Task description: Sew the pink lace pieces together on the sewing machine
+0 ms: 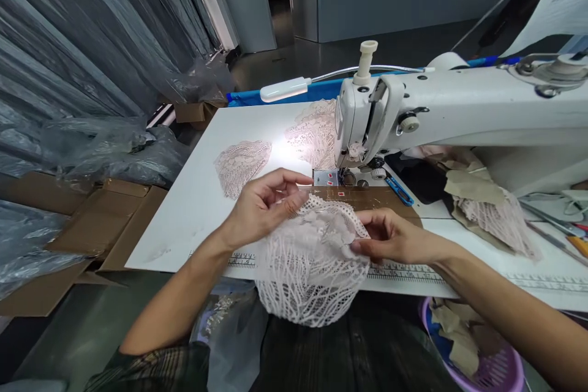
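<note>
A pale pink lace piece (312, 263) hangs over the front edge of the white sewing table (193, 208). My left hand (261, 205) pinches its upper left edge with thumb and fingers. My right hand (390, 236) grips its right edge, fingers closed on the lace. Both hands sit just in front of the needle area (342, 176) of the white sewing machine (459, 110).
Two more lace pieces (241, 162) (315, 131) lie on the table under a small lamp (285, 90). Blue snips (397, 190), beige fabric and lace (487, 202) sit to the right. A purple basket (482, 367) stands below. Cardboard (114, 214) and plastic sheeting lie to the left.
</note>
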{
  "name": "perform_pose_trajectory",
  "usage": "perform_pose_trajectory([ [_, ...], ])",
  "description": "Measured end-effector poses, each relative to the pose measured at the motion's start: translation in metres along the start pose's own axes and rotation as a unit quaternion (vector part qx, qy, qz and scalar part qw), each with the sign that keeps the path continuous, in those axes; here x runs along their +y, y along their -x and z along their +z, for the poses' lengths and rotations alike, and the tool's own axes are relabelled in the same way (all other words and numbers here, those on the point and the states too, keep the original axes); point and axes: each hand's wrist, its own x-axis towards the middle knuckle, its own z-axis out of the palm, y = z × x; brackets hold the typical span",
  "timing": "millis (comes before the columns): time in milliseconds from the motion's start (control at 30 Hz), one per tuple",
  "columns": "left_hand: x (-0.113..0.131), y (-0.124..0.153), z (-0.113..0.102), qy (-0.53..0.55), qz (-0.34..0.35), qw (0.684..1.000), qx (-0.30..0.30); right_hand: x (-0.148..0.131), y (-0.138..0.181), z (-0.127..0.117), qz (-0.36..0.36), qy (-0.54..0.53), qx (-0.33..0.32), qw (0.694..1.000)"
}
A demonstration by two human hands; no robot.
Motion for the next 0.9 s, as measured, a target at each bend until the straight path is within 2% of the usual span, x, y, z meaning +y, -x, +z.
perform_pose_trajectory([
  [100,-0.012,-0.021,-0.012,-0.046,-0.021,0.999,-0.016,-0.002,-0.010,-0.015,0.043,0.040,-0.004,0.998],
  [167,-0.026,-0.035,-0.016,-0.113,-0.018,0.993,-0.019,-0.005,-0.019,-0.025,0.044,0.133,0.070,0.988],
  [200,-0.035,-0.042,-0.017,-0.163,-0.004,0.986,-0.015,-0.007,-0.023,-0.029,0.050,0.198,0.124,0.971],
  [233,-0.045,-0.049,-0.017,-0.226,0.019,0.974,-0.009,-0.009,-0.027,-0.033,0.063,0.260,0.175,0.948],
  [300,-0.063,-0.060,-0.016,-0.371,0.081,0.925,-0.010,-0.013,-0.033,-0.038,0.098,0.342,0.248,0.901],
  [367,-0.078,-0.068,-0.015,-0.476,0.148,0.867,-0.004,-0.016,-0.037,-0.039,0.131,0.362,0.286,0.878],
  [400,-0.083,-0.070,-0.014,-0.497,0.180,0.849,0.001,-0.017,-0.038,-0.039,0.139,0.358,0.298,0.874],
  [433,-0.087,-0.072,-0.012,-0.493,0.209,0.844,0.005,-0.018,-0.039,-0.038,0.143,0.351,0.305,0.873],
  [500,-0.091,-0.071,-0.009,-0.422,0.263,0.868,-0.020,-0.016,-0.040,-0.037,0.141,0.341,0.310,0.876],
  [567,-0.091,-0.067,-0.004,-0.322,0.291,0.895,-0.098,-0.012,-0.040,-0.038,0.140,0.349,0.311,0.873],
  [600,-0.090,-0.063,-0.001,-0.291,0.294,0.899,-0.145,-0.010,-0.040,-0.039,0.140,0.368,0.317,0.863],
  [667,-0.088,-0.055,0.008,-0.299,0.283,0.886,-0.213,-0.005,-0.038,-0.043,0.149,0.429,0.331,0.827],
  [733,-0.085,-0.047,0.017,-0.372,0.262,0.858,-0.237,-0.001,-0.035,-0.048,0.170,0.471,0.334,0.798],
  [767,-0.083,-0.044,0.022,-0.407,0.253,0.843,-0.242,0.000,-0.033,-0.051,0.179,0.475,0.331,0.795],
  [833,-0.082,-0.038,0.030,-0.448,0.246,0.821,-0.254,0.000,-0.030,-0.055,0.176,0.456,0.317,0.813],
  [900,-0.082,-0.035,0.035,-0.456,0.251,0.814,-0.257,0.000,-0.028,-0.057,0.147,0.429,0.303,0.838],
])
